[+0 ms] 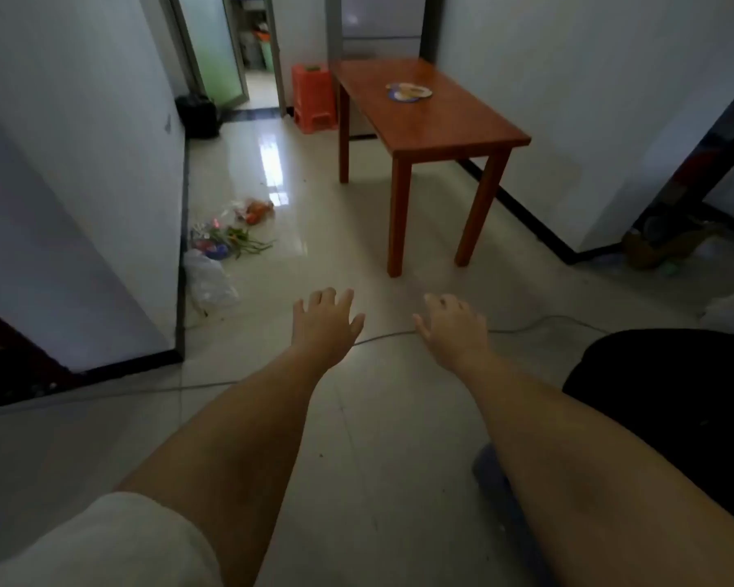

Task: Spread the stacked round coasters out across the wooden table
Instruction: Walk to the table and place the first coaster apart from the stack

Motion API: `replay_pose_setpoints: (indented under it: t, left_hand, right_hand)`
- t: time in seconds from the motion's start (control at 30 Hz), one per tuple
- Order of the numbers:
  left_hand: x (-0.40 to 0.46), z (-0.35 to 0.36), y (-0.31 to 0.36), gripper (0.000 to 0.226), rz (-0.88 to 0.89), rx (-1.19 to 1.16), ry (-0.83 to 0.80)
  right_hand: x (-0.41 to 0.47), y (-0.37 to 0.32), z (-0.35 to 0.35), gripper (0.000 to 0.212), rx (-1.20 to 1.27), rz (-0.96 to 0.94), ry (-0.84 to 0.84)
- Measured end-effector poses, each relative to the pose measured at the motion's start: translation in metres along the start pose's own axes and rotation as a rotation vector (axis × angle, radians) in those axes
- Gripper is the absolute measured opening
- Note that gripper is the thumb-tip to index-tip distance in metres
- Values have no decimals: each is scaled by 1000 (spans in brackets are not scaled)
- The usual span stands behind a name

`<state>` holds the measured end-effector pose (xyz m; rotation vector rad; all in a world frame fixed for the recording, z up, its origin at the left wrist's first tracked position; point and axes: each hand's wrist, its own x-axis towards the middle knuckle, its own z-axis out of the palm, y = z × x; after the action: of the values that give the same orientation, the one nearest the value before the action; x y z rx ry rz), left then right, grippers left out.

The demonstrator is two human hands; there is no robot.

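Note:
A small pile of round coasters (pixel 408 92) lies near the far middle of the wooden table (pixel 454 129), which stands against the right wall some way ahead of me. Both my arms stretch forward over the tiled floor, well short of the table. My left hand (pixel 325 319) is palm down with fingers spread and holds nothing. My right hand (pixel 452 326) is likewise open and empty, fingers apart.
An orange plastic stool (pixel 314 97) stands left of the table by a doorway. Scattered litter and a plastic bag (pixel 225 243) lie along the left wall. A thin cable (pixel 539 322) crosses the floor under my hands. A dark round seat (pixel 670 400) is at my right.

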<state>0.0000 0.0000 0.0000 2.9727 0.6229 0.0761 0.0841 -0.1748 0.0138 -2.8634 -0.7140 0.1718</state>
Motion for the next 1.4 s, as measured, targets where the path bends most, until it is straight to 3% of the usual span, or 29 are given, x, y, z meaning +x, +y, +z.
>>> replay_pose_setpoints:
  t: [0.5, 1.0, 1.17, 1.4]
  left_hand:
    - [109, 8, -37, 52, -5, -55, -53]
    - [374, -23, -39, 53, -122, -50, 4]
    - [447, -21, -74, 55, -204, -113, -7]
    - [592, -20, -154, 56, -186, -90, -1]
  right_hand:
    - [107, -15, 4, 44, -5, -31, -28]
    - [392, -14, -52, 45, 3, -148, -33]
    - [478, -39, -43, 44, -33, -196, -51]
    - [637, -94, -32, 45, -29, -191, -30]
